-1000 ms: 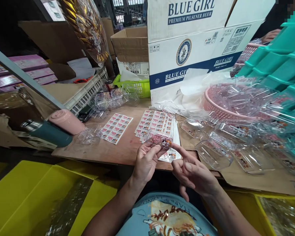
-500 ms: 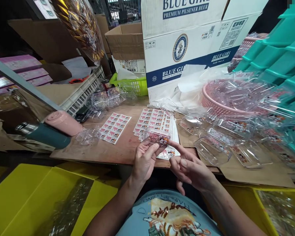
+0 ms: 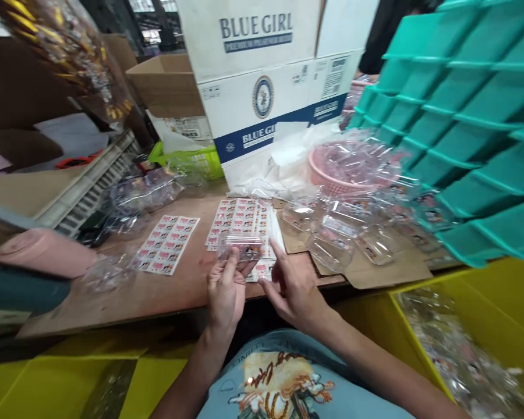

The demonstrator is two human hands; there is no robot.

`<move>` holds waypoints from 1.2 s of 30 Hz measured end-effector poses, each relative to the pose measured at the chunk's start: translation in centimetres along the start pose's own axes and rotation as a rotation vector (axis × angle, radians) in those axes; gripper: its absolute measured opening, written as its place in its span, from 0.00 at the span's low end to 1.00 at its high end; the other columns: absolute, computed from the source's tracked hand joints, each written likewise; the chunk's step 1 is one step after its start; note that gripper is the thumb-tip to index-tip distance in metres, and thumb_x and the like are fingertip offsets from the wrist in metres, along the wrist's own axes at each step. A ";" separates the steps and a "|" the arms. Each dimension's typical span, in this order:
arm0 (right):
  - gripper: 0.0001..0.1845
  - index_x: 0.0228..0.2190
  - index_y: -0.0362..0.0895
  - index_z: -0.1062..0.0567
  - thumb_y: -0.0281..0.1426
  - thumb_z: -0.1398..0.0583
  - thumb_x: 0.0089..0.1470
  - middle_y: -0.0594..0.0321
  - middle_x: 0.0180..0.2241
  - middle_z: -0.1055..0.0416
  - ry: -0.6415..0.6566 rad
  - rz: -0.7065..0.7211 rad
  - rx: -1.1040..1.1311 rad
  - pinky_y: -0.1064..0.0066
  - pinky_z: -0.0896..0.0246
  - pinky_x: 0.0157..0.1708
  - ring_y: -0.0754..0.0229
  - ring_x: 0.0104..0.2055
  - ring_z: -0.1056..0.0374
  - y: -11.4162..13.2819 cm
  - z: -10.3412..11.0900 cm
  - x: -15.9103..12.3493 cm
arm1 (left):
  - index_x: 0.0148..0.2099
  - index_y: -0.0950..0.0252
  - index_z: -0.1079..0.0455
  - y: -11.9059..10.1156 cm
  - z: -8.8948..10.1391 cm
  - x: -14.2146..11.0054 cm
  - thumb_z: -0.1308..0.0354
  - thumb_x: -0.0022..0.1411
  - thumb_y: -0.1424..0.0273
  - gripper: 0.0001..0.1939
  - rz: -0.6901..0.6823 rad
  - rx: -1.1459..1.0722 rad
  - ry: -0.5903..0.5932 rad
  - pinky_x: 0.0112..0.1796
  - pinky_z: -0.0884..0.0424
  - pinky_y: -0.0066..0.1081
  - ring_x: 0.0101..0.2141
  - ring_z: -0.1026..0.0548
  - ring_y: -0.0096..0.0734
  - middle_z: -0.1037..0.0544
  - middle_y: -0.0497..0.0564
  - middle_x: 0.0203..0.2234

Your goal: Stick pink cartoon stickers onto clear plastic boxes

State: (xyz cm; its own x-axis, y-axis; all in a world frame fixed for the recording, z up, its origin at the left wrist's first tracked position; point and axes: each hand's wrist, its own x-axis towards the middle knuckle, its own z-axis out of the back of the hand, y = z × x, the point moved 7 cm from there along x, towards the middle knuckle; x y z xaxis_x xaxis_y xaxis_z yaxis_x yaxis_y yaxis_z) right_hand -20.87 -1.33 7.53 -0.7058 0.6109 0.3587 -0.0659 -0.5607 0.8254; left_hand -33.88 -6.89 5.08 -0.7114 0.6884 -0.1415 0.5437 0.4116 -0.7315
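Between the thumb and fingers of my left hand (image 3: pixel 223 291) is a small clear plastic box (image 3: pixel 241 247) with a printed cartoon sticker on it. My right hand (image 3: pixel 296 286) is just to the right of the box, apart from it, with index finger and thumb spread and nothing visible between them. Behind the box lies a stack of sticker sheets (image 3: pixel 238 216), partly covered by the box and my hands. Another sticker sheet (image 3: pixel 168 243) lies further left on the wooden table (image 3: pixel 187 285).
Several clear stickered boxes (image 3: pixel 332 247) lie on cardboard at the right, before a pink basket (image 3: pixel 332 182) heaped with more. Teal bins (image 3: pixel 467 134) are stacked beyond. A white beer carton (image 3: pixel 262 96) stands behind. A pink bottle (image 3: pixel 48 251) lies left; a yellow bin (image 3: pixel 413 326) is lower right.
The view has swung to the right. My right index finger has come away from the box's right end, and the thumb is now spread. The box stays in my left hand.
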 end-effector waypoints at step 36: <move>0.12 0.19 0.43 0.24 0.31 0.44 0.48 0.52 0.19 0.25 -0.387 -1.055 -1.053 0.58 0.33 0.26 0.47 0.23 0.27 -4.4 32.3 -33.5 | 0.37 0.65 0.27 26.6 -18.8 -26.1 0.34 0.45 0.80 0.14 0.443 0.740 1.697 0.49 0.28 0.46 0.41 0.23 0.45 0.22 0.51 0.30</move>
State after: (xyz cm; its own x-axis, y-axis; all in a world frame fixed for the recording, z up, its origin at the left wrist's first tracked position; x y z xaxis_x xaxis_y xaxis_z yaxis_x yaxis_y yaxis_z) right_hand 25.88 -1.30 5.92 0.1902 0.9803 0.0534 -0.9713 0.1800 0.1555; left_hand 7.55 -2.69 1.89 0.7813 0.6242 0.0031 -0.0608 0.0811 -0.9949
